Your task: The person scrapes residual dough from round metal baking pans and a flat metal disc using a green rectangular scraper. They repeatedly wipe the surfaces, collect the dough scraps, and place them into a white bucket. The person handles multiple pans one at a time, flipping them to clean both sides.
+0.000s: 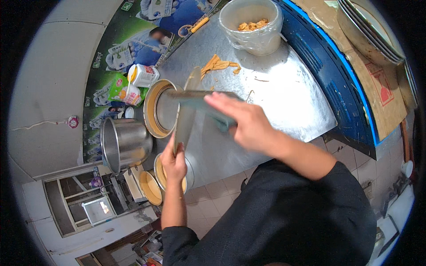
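Note:
My left hand (173, 163) grips the lower edge of a thin, flat metal disc (185, 121), held up nearly edge-on over the metal table. My right hand (251, 123) is shut on a dark green flat thing (208, 105), blurred by motion; it may be a cloth. This green thing crosses in front of the disc, and whether they touch is unclear. Just left of the disc, a round cake tin (150, 108) with a tan inner wall stands tilted. Below my left hand sits another round tin (189, 171), partly hidden by the hand and wrist.
Brownish scraps (219, 65) lie on the metal table (229, 143). Behind them stands a plastic-lined bucket (251, 40) holding brown pieces. At left are a steel pot (129, 141), a white jar (146, 75) and a green packet (121, 89). Stacked pans (369, 33) rest on cardboard at right.

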Tool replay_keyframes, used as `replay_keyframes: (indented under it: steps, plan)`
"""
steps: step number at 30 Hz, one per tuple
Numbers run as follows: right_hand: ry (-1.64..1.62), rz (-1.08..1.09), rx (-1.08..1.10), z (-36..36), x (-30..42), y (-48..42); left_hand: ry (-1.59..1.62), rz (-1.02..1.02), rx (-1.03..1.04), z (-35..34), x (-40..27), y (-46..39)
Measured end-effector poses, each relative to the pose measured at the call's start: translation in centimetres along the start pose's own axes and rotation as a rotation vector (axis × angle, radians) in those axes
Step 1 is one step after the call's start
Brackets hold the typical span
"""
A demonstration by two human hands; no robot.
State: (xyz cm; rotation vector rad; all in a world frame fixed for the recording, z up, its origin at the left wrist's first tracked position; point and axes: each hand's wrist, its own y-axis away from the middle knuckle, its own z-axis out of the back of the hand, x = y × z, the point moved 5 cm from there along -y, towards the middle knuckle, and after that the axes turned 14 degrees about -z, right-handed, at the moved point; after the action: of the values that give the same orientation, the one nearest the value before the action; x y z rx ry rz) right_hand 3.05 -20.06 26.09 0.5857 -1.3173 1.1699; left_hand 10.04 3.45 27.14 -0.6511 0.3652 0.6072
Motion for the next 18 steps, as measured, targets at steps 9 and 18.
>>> replay_keyframes:
  steps: [9,18]
  plan:
    - [-0.097,-0.055,-0.026,0.9,0.2,-0.6,0.381,0.213,-0.231,-0.5,0.1,2.2]
    - [-0.04,-0.312,-0.048,0.8,-4.7,-2.7,0.522,0.259,-0.368,0.4,-1.5,1.7]
